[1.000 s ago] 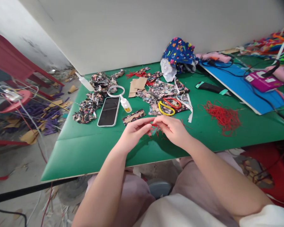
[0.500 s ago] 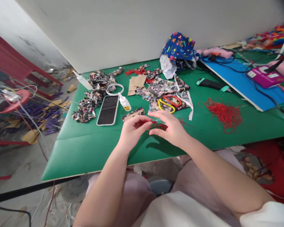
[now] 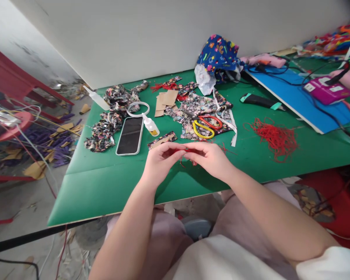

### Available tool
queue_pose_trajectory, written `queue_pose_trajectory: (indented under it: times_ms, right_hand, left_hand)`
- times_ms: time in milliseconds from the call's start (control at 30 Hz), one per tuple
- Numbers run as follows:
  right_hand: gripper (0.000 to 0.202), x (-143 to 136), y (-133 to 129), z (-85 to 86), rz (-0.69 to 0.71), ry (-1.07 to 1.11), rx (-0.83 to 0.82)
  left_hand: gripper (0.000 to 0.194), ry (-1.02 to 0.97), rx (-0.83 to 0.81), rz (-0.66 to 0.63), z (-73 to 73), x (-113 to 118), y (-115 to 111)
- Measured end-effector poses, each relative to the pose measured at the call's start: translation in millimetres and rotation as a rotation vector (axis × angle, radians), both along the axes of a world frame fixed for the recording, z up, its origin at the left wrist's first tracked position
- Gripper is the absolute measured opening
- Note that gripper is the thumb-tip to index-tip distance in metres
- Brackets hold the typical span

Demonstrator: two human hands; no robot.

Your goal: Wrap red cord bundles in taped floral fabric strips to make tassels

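My left hand [image 3: 162, 160] and my right hand [image 3: 210, 158] meet fingertip to fingertip above the front of the green table [image 3: 99, 190]. Both are closed in a pinch on red strings [image 3: 189, 150], which run between them; loose ends hang below the fingers. Just beyond my left hand lies a small floral fabric strip with brown card [image 3: 163, 139]. Scissors with one red and one yellow handle [image 3: 203, 126] rest on floral fabric [image 3: 201, 105] behind my hands. A tangled pile of red strings [image 3: 275, 140] is to the right.
At the left are a phone [image 3: 130, 135], a small glue bottle [image 3: 151, 126], a white ring [image 3: 138, 109], bunched floral fabric [image 3: 100, 136] and another bottle [image 3: 97, 99]. A black and teal cutter [image 3: 261, 102] and a blue board [image 3: 297, 99] lie at the right.
The fingers of my right hand have closed, and its fingertips now touch those of my left hand at the red strings. The view has shifted slightly.
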State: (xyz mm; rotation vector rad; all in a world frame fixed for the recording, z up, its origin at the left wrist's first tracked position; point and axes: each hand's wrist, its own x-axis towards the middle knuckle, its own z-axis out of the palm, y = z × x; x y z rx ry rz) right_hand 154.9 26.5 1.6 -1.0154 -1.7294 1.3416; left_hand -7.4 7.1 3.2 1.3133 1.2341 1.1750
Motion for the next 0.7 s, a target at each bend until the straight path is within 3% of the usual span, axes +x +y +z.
queue_pose_trajectory:
  times_ms: [367,467,600,700]
  right_hand:
    - [0.016,8,6,4.1,-0.121,0.072,-0.068]
    - [0.013,8,7,5.8,-0.132,0.045,-0.041]
    - [0.012,8,6,5.9,-0.106,-0.014,-0.004]
    - [0.012,7,6,5.1,-0.078,-0.023,0.003]
  left_hand:
    - [0.016,0.021,0.008,0.055,3.9,-6,1]
    - [0.022,-0.039,-0.034,-0.041,4.6,-4,1]
    - [0.046,-0.094,-0.098,-0.213,2.3,3,-1]
    - [0.044,0.037,-0.089,-0.176,0.1,6,-3]
